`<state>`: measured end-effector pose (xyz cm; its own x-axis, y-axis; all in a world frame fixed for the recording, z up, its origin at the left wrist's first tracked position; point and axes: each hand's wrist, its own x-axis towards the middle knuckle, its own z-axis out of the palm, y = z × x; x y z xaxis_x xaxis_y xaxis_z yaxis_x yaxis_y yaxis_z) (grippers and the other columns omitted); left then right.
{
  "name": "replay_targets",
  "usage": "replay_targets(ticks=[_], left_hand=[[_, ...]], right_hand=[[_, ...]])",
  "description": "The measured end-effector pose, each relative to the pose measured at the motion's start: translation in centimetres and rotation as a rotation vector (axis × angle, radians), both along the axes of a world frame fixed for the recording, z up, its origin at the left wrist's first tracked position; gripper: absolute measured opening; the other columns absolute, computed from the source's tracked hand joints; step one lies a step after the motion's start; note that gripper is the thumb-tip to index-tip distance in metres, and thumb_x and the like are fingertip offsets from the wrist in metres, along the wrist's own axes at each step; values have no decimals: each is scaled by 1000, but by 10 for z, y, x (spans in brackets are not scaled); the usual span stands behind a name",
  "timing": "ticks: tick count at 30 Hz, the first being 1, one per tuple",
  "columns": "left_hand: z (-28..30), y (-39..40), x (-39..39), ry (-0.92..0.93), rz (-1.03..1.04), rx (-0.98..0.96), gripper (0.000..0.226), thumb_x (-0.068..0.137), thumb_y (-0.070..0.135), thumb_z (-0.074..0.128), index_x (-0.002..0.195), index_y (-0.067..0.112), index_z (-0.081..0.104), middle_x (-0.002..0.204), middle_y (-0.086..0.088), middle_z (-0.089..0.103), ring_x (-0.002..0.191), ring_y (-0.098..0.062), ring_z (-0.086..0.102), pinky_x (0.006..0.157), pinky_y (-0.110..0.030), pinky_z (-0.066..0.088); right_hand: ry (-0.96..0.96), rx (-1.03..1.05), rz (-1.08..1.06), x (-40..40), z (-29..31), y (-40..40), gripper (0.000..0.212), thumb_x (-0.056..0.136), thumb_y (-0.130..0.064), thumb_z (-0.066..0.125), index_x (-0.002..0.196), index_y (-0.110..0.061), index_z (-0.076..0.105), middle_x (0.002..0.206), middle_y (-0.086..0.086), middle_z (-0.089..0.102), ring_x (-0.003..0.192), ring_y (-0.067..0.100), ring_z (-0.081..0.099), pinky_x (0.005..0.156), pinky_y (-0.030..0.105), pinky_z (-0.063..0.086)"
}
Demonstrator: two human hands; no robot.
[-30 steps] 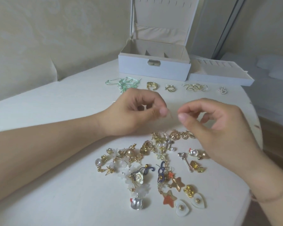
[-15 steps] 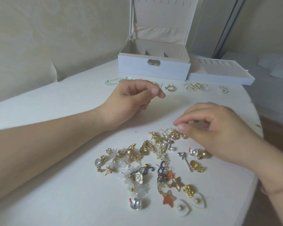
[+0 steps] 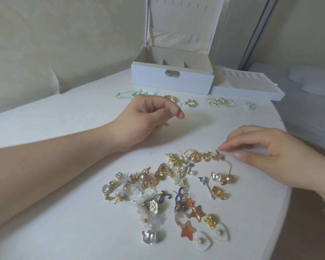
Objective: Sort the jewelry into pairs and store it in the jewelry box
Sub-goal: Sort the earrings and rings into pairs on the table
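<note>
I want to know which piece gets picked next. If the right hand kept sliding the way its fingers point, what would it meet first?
Probably the small gold earrings at the loose pile's upper edge: the right hand's fingertips point left, already almost touching them.

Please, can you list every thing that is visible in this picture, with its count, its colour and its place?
jewelry box: one, white, lid open, far side of the table.
tray: one, white, right of the box, touching it.
table: one, white, under everything.
sorted row: several small groups, mint green, gold and pearl, in front of the box.
jewelry pile: many mixed pieces, gold, pearl, white, orange, blue, near side of the table.
left hand: one, pinches a thin gold earring, above the table behind the pile.
right hand: one, fingertips reach to the pile's far right edge.
</note>
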<state>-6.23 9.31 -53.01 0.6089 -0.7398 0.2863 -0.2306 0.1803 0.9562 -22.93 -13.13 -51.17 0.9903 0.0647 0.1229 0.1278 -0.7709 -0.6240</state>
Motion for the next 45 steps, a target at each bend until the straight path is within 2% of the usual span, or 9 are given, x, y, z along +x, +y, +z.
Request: replay_targets(ticks=[3, 8, 15, 19, 27, 35, 40, 43, 45], left_hand=[[-1, 0, 0, -17, -7, 12, 23, 90, 19, 57, 78, 19, 77, 50, 10, 31, 48, -11, 17, 43, -21, 14], [0, 0, 0, -22, -2, 28, 23, 90, 20, 58, 78, 20, 77, 50, 11, 31, 46, -8, 19, 43, -21, 15], [-1, 0, 0, -23, -1, 30, 23, 89, 19, 58, 77, 19, 77, 49, 12, 32, 46, -7, 21, 42, -17, 18], [0, 0, 0, -30, -3, 34, 23, 89, 19, 58, 77, 17, 77, 49, 12, 32, 46, -7, 20, 42, -18, 17], [1, -1, -2, -49, 19, 26, 17, 88, 16, 59, 79, 13, 74, 48, 10, 38, 45, -7, 22, 42, -17, 18], [3, -2, -4, -62, 27, 81, 16, 97, -8, 47, 95, -3, 62, 44, 18, 54, 38, 6, 40, 43, -5, 29], [6, -4, -10, -23, -45, 52, 22, 92, -14, 47, 108, -7, 60, 44, 20, 55, 42, 12, 50, 48, 2, 35], [8, -1, -12, -11, -54, 69, 24, 88, -17, 51, 111, -26, 53, 51, 15, 63, 44, 12, 52, 50, 2, 37], [7, -1, -11, -8, -23, 77, 22, 86, -16, 56, 107, -22, 59, 64, 7, 71, 48, 10, 55, 51, 1, 39]], right_hand=[[11, -5, 34, -10, -2, -6, 11, 83, -38, 69, 92, -43, 74, 107, -12, 64, 108, 6, 59, 92, 6, 37], [-41, -19, 44, -12, -11, -6, 21, 70, -55, 66, 86, -44, 74, 110, -13, 61, 108, 12, 57, 93, 17, 40], [-127, -49, 107, -5, -18, 0, 18, 77, -47, 71, 94, -41, 74, 108, -12, 56, 96, 18, 52, 87, 23, 41], [-173, -219, 121, -1, -18, 3, 5, 78, -38, 69, 82, -39, 71, 107, -18, 51, 97, 15, 47, 86, 23, 39], [-211, -440, 210, 1, -17, 5, 11, 91, -35, 47, 81, -36, 51, 103, -24, 43, 104, 6, 42, 83, 22, 37], [-111, -177, 246, -8, -9, -5, 36, 79, -12, 65, 106, -35, 70, 110, -11, 60, 109, 16, 55, 95, 21, 38], [-148, -92, 135, -8, -12, -3, 10, 78, -42, 67, 84, -38, 73, 90, -12, 63, 86, 11, 63, 77, 18, 45], [-167, -174, 71, -10, -15, -4, 7, 79, -29, 68, 76, -35, 65, 86, -15, 61, 76, 7, 61, 68, 17, 45], [-170, -305, 52, -9, -16, -4, 14, 83, -21, 60, 75, -32, 56, 85, -17, 56, 77, 4, 56, 68, 15, 42]])
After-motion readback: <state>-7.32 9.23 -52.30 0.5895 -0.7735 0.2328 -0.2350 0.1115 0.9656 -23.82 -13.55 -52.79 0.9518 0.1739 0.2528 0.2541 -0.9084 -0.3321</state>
